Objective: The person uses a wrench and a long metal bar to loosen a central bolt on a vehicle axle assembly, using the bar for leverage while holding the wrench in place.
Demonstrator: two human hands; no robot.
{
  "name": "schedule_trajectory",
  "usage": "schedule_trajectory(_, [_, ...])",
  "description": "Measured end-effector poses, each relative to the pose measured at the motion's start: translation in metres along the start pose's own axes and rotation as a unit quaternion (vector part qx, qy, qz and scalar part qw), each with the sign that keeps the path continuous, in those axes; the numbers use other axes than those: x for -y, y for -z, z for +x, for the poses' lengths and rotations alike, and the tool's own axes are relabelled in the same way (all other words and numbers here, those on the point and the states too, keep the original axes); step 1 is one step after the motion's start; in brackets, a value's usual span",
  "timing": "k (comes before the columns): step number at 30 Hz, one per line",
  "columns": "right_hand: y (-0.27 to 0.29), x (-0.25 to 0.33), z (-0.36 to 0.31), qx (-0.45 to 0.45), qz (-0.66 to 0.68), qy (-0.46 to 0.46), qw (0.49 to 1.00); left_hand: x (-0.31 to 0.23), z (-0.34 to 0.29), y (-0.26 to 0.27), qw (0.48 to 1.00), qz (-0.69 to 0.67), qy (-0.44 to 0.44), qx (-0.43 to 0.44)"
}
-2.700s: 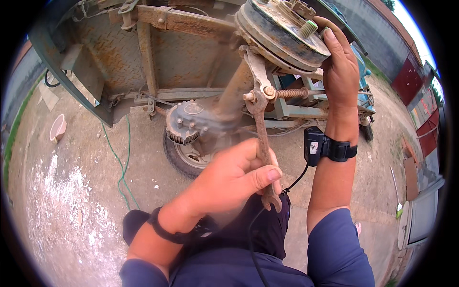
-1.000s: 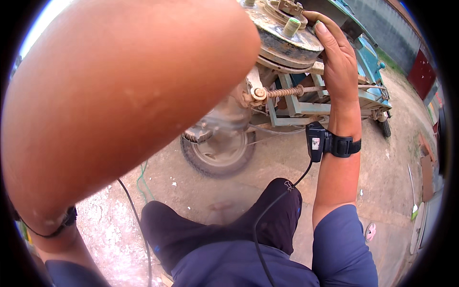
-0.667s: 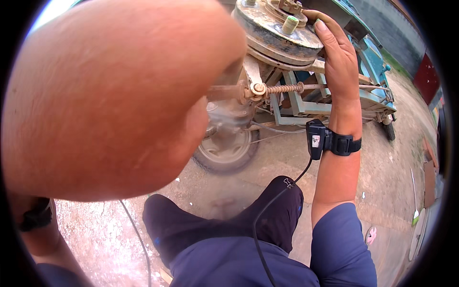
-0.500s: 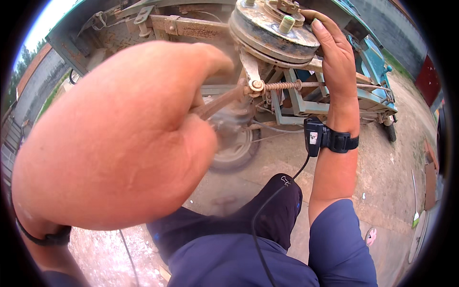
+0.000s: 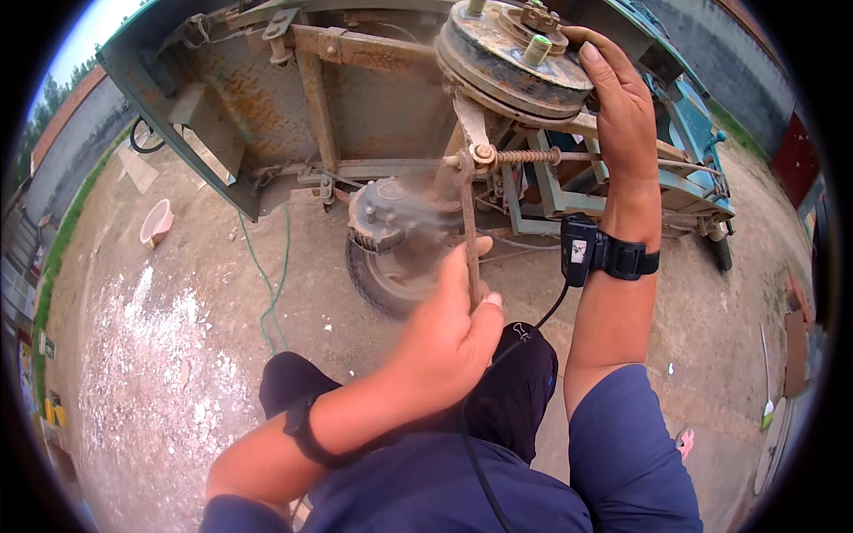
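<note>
My left hand [image 5: 449,342] is closed around the lower end of a rusty wrench [image 5: 470,218], low in the middle. The wrench stands nearly upright, its upper end at the end of a threaded rod beside a brake lever [image 5: 473,124]. Whether its jaw grips a nut there is too small to tell. A coil spring [image 5: 526,157] sits on the rod to the right of the lever. Above it is a round, worn brake drum [image 5: 506,75] with studs. My right hand [image 5: 626,115] rests on the drum's right side, thumb on its face and fingers curled behind the rim.
Around the drum is the rusty underside of a tipped vehicle body [image 5: 382,107] with a green frame [image 5: 569,195]. A wheel [image 5: 382,280] with a hub lies behind my left hand. A pink basin [image 5: 156,222] and a green cord [image 5: 271,298] are on the ground at left.
My left hand has swung down and toward the middle, away from the camera. The wrench has turned from slanting left to nearly upright. My right hand stays on the drum.
</note>
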State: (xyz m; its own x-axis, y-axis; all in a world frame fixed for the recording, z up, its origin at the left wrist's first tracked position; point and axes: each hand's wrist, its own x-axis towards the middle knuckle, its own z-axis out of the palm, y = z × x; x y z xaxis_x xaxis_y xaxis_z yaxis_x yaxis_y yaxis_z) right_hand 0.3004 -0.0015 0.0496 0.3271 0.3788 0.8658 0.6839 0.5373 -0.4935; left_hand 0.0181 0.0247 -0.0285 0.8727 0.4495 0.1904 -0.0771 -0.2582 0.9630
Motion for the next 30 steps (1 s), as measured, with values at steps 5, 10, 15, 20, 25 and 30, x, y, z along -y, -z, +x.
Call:
schedule_trajectory(5, [-0.002, 0.003, 0.0, -0.006, 0.011, -0.015, 1.0, 0.01, 0.013, -0.019, 0.992, -0.123, 0.015, 0.003])
schedule_trajectory(10, [0.001, -0.001, 0.001, -0.006, 0.038, -0.018, 0.999, -0.003, -0.004, 0.002, 0.983, -0.169, 0.071, 0.012])
schedule_trajectory(15, [0.002, -0.001, 0.0, -0.011, 0.031, -0.021, 0.999, -0.003, -0.012, 0.005, 0.991, -0.129, 0.046, 0.016])
schedule_trajectory(20, [0.0, 0.001, 0.0, -0.012, 0.006, 0.0, 1.0, 0.029, -0.023, 0.015, 0.993, -0.11, 0.049, -0.011])
schedule_trajectory(25, [0.029, 0.026, -0.041, -0.059, -0.233, 0.049, 0.969, 0.058, -0.027, 0.043, 0.993, -0.1, 0.022, -0.06])
schedule_trajectory(30, [0.045, 0.022, -0.076, 0.101, -0.455, 0.092, 0.88, 0.066, -0.027, 0.054, 0.987, -0.107, 0.056, -0.104])
